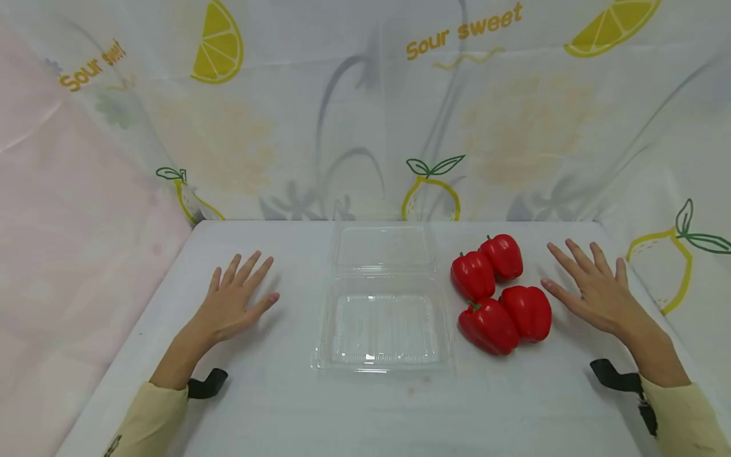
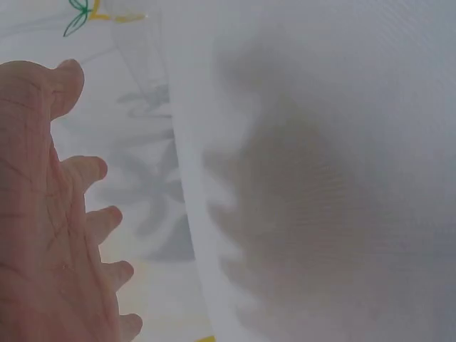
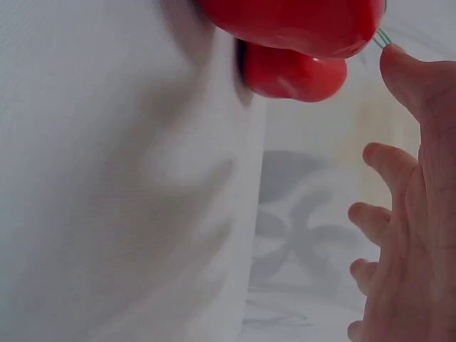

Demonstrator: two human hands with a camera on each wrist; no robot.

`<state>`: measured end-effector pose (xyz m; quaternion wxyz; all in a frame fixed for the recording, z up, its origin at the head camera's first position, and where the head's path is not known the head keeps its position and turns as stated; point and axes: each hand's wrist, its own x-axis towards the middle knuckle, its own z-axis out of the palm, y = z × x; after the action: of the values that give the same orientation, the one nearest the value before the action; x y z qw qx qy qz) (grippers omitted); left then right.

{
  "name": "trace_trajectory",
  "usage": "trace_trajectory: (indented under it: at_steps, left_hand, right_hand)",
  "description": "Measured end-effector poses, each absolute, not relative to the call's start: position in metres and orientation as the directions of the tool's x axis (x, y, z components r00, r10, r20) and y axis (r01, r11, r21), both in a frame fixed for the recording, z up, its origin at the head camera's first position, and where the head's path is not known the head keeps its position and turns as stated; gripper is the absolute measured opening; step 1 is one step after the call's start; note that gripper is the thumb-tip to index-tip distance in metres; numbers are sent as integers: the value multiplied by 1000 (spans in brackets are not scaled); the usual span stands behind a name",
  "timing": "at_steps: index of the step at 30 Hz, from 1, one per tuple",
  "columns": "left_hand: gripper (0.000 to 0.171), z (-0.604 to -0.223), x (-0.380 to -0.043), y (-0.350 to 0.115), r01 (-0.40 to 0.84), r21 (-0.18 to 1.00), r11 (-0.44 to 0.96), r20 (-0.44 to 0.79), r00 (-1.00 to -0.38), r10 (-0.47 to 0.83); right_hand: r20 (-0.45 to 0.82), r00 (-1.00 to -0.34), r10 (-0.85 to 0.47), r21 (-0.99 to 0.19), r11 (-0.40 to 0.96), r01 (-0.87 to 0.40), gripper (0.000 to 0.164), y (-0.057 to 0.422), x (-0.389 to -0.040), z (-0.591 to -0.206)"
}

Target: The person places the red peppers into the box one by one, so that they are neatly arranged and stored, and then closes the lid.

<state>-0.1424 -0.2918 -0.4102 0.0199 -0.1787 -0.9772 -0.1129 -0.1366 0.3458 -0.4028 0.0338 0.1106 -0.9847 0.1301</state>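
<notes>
My left hand (image 1: pixel 233 304) hovers palm down over the left of the table, fingers spread and holding nothing. To its right lies a clear plastic clamshell container (image 1: pixel 327 330), its lid (image 1: pixel 384 249) folded back toward the rear wall. Several red bell peppers (image 1: pixel 489 326) sit grouped just right of the container, two of them with green stems facing it. My right hand (image 1: pixel 596 295) is held beside the peppers with its fingers spread and nothing in it. In the right wrist view, two peppers (image 3: pixel 296 75) show near the thumb, apart from it.
A white-covered table (image 1: pixel 274 412) carries everything. Behind it hangs a cloth backdrop (image 1: pixel 365 127) with lemon prints, and a pink cloth (image 1: pixel 74 254) hangs at the left. Black wrist mounts (image 1: pixel 208 384) stick out below both hands.
</notes>
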Motion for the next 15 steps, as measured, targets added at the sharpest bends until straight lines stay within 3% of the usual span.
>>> trace_trajectory:
  at_steps: [15]
  left_hand:
    - [74, -401, -136, -265, 445, 375, 813, 55, -886, 460]
  right_hand:
    - [94, -959, -269, -414, 865, -283, 79, 335, -128, -390]
